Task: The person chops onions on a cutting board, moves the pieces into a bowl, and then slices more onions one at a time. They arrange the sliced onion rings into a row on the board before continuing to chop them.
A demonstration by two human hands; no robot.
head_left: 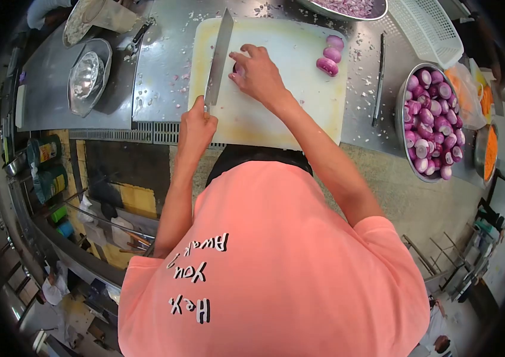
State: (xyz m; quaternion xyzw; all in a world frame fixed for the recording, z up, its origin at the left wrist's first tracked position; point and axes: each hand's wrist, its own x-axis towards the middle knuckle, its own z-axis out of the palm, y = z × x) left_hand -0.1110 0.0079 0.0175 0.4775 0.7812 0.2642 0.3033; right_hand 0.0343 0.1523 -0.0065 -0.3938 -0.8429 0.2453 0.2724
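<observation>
My left hand (197, 128) is closed round the handle of a large kitchen knife (220, 56), whose blade points away from me over the left part of a white cutting board (288, 113). Just right of the blade, my right hand (257, 74) has its fingers bent round a purple onion (238, 69), mostly hidden under them and pressed to the board. The blade stands apart from these fingers. Three peeled purple onion pieces (327, 66) lie in a row near the board's far right corner.
Right of the board stand a metal bowl (402, 113) of peeled purple onions and a dark thin rod (379, 80). Chopped onion fills another bowl (348, 16) at the back, beside a white plastic basket (428, 30). Metal bowls (90, 77) stand at left. Onion bits litter the steel table (163, 59).
</observation>
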